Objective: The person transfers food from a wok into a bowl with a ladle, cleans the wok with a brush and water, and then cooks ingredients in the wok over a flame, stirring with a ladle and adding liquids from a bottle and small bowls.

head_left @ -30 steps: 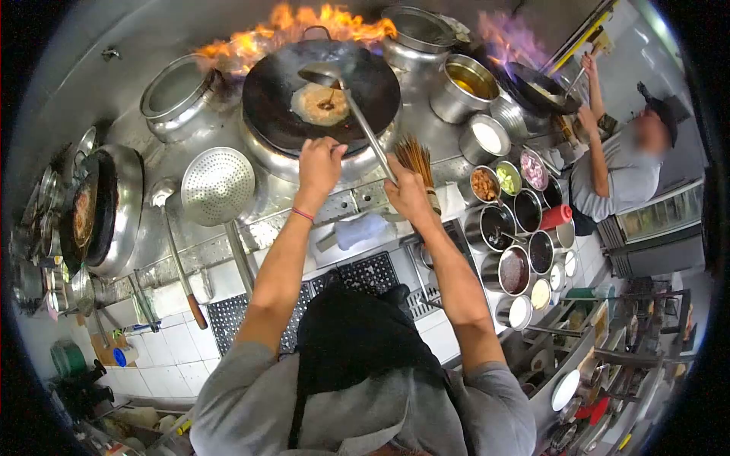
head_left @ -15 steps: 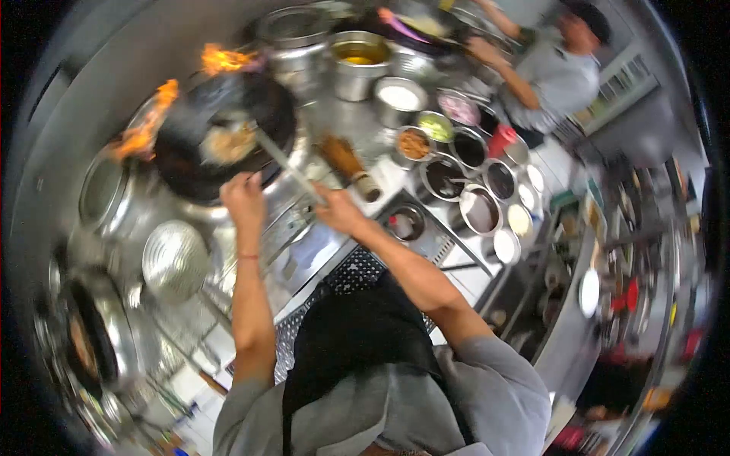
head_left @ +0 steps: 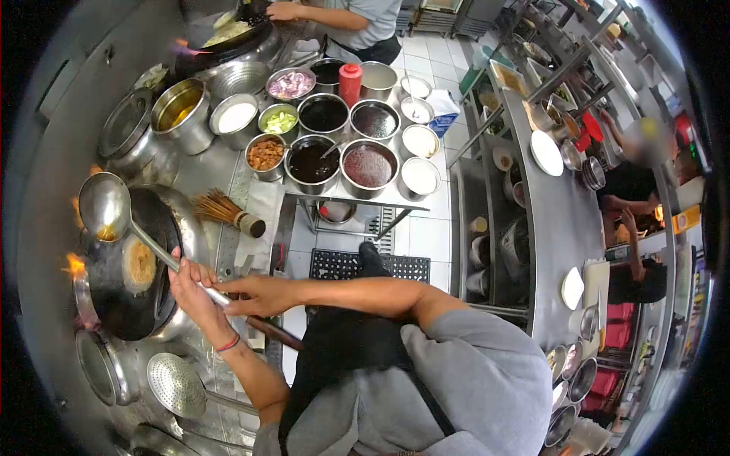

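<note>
A black wok (head_left: 125,300) sits on a burner at the left, with small flames (head_left: 74,266) licking its rim. A round patch of brown-yellow food (head_left: 139,264) lies in it. My left hand (head_left: 192,287), with a red band at the wrist, is closed at the wok's near rim. My right hand (head_left: 257,295) grips the long handle of a steel ladle (head_left: 104,207). The ladle's bowl is raised over the wok's far edge and holds a little brown liquid.
Several steel pots of sauces and chopped ingredients (head_left: 312,161) stand beyond the wok, beside a red squeeze bottle (head_left: 350,82) and a bamboo brush (head_left: 226,212). A perforated skimmer (head_left: 175,384) lies nearby. A co-worker (head_left: 357,17) cooks at the top. A steel counter (head_left: 563,228) runs along the right.
The view has swung right, so the wok now sits at the left. The ladle has lifted from the food to the wok's far edge. The big flames have shrunk.
</note>
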`<state>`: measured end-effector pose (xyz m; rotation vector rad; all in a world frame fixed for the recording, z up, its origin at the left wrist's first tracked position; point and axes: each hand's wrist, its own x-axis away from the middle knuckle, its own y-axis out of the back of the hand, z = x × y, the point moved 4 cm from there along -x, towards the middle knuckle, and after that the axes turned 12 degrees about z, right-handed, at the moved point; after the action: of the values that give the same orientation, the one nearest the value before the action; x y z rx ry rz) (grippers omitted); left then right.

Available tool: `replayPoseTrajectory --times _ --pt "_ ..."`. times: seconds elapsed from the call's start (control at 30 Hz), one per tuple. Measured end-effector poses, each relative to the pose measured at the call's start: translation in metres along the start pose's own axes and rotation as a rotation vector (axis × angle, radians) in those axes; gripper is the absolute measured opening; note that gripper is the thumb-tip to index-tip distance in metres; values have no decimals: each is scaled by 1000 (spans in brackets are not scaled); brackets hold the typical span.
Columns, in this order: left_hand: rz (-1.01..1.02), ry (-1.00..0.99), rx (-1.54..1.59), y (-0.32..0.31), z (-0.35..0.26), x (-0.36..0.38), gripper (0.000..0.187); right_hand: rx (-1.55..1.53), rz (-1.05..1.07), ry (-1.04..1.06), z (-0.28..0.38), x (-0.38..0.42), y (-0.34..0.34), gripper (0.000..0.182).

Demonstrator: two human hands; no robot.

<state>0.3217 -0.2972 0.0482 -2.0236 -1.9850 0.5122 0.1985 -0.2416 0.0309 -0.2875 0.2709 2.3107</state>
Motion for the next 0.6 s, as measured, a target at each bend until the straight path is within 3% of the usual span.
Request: replayPoseTrajectory --times 0.07,0.13,0.2,0.27,0.33,0.37,0.43,0.47,0.53,0.6 --pt "27 41 -42 -6 -6 7 33 352 -56 2 14 30 46 38" --pt "78 132 -80 -6 -9 21 35 511 -362 -28 7 73 120 16" --pt "93 171 -28 -16 -14 41 37 677 -623 -308 15 123 211 12" --pt "114 182 -22 -33 -10 56 37 989 -765 -352 -3 179 311 14" --pt "202 256 6 -56 -2 66 38 922 -1011 -616 -10 227 397 17" --pt "201 256 -7 -69 2 68 38 1037 -1124 -607 -27 255 439 19" --pt "296 320 67 -101 15 72 40 987 -1234 -823 -40 290 496 24" --pt "301 357 114 -116 20 74 40 977 -1231 -825 -51 299 515 24" --pt "340 411 114 -142 33 76 41 974 -1286 -1021 -70 317 545 27" --pt "342 472 125 -164 44 81 41 923 -1214 -1041 -89 326 565 28"
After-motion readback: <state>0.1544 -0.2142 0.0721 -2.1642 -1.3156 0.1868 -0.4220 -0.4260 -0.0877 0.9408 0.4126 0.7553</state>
